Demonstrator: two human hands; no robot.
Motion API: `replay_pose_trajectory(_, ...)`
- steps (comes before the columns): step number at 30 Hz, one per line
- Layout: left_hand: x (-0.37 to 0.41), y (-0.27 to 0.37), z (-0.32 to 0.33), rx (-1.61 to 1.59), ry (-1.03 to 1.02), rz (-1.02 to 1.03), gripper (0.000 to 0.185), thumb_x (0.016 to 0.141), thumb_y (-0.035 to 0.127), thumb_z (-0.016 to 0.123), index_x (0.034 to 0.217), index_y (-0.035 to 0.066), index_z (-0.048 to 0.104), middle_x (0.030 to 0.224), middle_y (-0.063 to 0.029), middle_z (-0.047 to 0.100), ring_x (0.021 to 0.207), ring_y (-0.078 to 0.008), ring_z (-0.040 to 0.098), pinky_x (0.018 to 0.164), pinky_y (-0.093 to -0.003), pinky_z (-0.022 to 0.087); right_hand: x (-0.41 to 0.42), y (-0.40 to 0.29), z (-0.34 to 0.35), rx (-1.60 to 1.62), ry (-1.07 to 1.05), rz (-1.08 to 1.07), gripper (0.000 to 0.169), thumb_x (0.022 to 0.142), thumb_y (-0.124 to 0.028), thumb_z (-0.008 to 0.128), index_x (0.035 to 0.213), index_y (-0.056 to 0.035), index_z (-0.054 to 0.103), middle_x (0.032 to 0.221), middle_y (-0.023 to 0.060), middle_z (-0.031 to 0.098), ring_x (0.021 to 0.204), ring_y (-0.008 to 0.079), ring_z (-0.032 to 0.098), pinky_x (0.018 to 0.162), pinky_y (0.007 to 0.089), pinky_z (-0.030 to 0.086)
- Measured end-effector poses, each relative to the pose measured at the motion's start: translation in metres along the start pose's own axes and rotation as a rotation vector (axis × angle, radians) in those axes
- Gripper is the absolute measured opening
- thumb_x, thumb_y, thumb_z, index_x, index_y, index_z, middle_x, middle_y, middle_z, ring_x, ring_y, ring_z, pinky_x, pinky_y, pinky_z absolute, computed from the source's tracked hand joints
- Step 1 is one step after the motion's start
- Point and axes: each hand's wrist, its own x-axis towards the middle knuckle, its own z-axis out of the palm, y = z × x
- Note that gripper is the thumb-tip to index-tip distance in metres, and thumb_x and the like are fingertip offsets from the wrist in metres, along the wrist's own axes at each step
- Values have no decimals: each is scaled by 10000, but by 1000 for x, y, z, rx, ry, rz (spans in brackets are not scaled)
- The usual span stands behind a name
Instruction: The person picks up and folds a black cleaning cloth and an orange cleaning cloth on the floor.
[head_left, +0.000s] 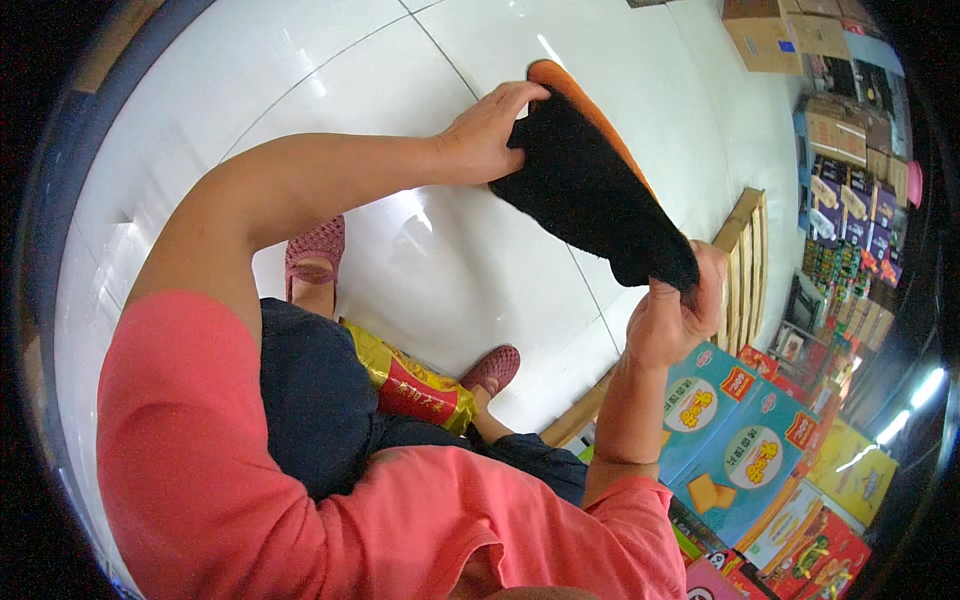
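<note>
A black cloth item with an orange side (592, 180), its exact kind not clear, is stretched in the air between my two hands. My left hand (491, 135) grips its upper left end, thumb and fingers on the edge. At the lower right end, my right hand (679, 307) pinches the black edge between thumb and fingers. Below the cloth, a shiny gold and red plastic package (412, 382) lies by my legs, between my two feet in woven pink shoes (491, 369).
Teal cracker boxes (739, 442) and other colourful packages stand close on the right. A wooden slatted pallet (742, 270) lies beyond my right hand. Cardboard boxes (761, 37) and stacked goods line the far right. Glossy white tiles (360, 82) cover the floor.
</note>
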Motion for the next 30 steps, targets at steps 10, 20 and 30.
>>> replay_pose_trajectory(10, -4, 10, -31, -258, -362, -123, 598, 844, -55, 415, 1385, 198, 454, 1284, -180, 498, 1182, -329, 494, 1037, -395, 393, -5, -4, 16, 99, -115, 31, 188, 789, -6, 703, 974, 0, 672, 956, 84, 514, 902, 184, 519, 836, 330, 452)
replay_pose_trajectory(20, -52, 7, -27, -443, -967, -91, 451, 769, -74, 594, 1201, 28, 516, 1115, -154, 617, 1042, -261, 594, 875, -373, 469, -18, -3, 26, 247, -154, 74, 202, 821, 73, 604, 1021, 56, 629, 1044, 97, 468, 933, 171, 520, 886, 304, 469)
replay_pose_trajectory(30, -45, -22, -53, 47, -516, -123, 366, 749, 225, 730, 1088, 126, 636, 947, -134, 660, 898, -319, 642, 773, -419, 498, -26, 4, 21, 67, -84, 112, 153, 816, 76, 607, 945, 0, 641, 951, 108, 508, 899, 206, 535, 897, 406, 521)
